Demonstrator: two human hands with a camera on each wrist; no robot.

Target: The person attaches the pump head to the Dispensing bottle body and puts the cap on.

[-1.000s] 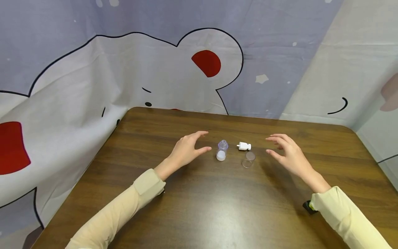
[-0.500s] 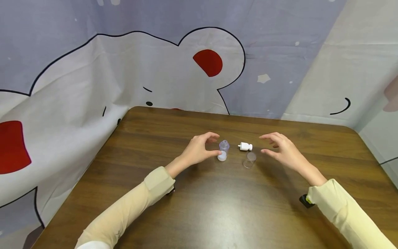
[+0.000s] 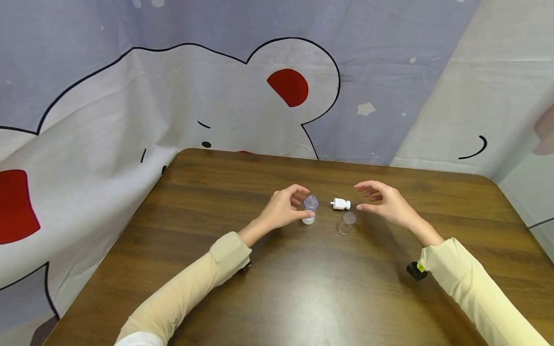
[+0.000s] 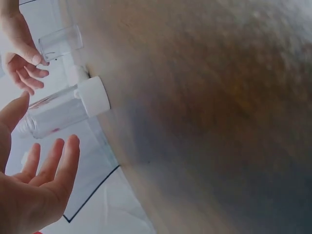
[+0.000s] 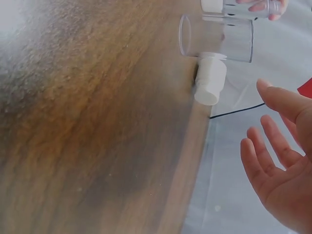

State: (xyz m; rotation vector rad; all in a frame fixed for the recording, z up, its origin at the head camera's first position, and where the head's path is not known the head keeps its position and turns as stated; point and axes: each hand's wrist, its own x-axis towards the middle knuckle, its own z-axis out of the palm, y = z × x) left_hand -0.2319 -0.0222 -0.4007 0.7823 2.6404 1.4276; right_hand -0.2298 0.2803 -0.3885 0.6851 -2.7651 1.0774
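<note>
A small clear bottle (image 3: 310,203) with a white bottom stands upright on the table. My left hand (image 3: 280,208) is beside it, thumb in front and fingers behind. In the left wrist view, the bottle (image 4: 58,111) lies between the spread thumb and fingers, with a gap on the finger side. To its right lies a white pump-like piece (image 3: 340,203) with a thin nozzle pointing left. A clear, cup-shaped cover (image 3: 349,218) stands just in front of that piece. My right hand (image 3: 386,203) hovers right of both, fingers loosely bent and holding nothing; the right wrist view shows the white piece (image 5: 212,78) beyond its fingertips.
The brown wooden table (image 3: 277,288) runs back to a hanging cloth (image 3: 216,96) printed with cartoon figures. Each wrist carries a small dark device, the right one (image 3: 416,271) showing below the sleeve cuff.
My left hand has moved right, from well beside the bottle to around it. The right hand has shifted left towards the white piece and the clear cover. The objects stay in place.
</note>
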